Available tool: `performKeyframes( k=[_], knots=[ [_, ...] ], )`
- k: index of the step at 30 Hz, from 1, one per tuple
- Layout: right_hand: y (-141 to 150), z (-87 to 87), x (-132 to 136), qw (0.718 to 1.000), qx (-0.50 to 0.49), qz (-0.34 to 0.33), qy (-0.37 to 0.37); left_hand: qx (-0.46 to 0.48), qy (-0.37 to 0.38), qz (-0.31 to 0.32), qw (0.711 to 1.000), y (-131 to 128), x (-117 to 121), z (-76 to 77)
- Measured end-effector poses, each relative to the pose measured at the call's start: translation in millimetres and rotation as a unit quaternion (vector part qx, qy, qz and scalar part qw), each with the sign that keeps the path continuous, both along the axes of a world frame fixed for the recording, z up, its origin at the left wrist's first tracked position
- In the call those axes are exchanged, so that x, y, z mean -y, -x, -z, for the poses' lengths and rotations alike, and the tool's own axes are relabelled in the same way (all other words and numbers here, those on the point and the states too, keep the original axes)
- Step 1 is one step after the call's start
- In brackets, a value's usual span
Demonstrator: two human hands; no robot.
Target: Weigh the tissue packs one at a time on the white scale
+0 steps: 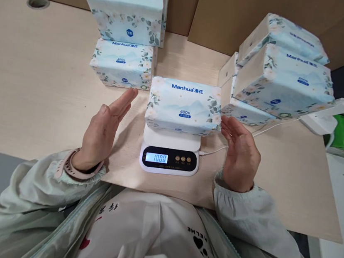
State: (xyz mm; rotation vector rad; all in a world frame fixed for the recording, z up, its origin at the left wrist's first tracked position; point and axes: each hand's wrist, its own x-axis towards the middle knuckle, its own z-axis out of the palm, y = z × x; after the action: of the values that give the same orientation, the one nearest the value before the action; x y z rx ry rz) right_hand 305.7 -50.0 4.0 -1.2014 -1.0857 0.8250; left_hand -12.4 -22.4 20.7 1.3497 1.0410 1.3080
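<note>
A tissue pack (184, 105), pale blue with a flower print, lies on a white kitchen scale (171, 139) in front of me. The scale's lit display (156, 157) reads about 100.0. My left hand (104, 131) is held apart from the pack on its left side, fingers straight and palm facing inward. On the other side, my right hand (240, 152) has its fingers stretched out close to the pack's right end; whether the fingertips touch it I cannot tell. Neither hand holds anything.
Stacked tissue packs (122, 64) stand at the back left, and more packs (290, 81) are piled at the right. A white cable (214, 152) runs from the scale toward a power strip (320, 118). Cardboard (223, 18) lines the back, and a cable hole (38, 3) sits far left.
</note>
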Motion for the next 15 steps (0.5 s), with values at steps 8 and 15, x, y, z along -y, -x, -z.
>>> performKeyframes(
  k=[8, 15],
  knots=[
    [0.2, -4.9, 1.9, 1.0, 0.013, -0.004, 0.014, 0.011, 0.006, 0.005, 1.0, 0.8, -1.6, 3.2],
    [-1.2, 5.3, 1.7, 0.986, 0.133, -0.102, 0.012, 0.022, -0.01, 0.092, 0.995, -8.7, -3.1, 17.0]
  ],
)
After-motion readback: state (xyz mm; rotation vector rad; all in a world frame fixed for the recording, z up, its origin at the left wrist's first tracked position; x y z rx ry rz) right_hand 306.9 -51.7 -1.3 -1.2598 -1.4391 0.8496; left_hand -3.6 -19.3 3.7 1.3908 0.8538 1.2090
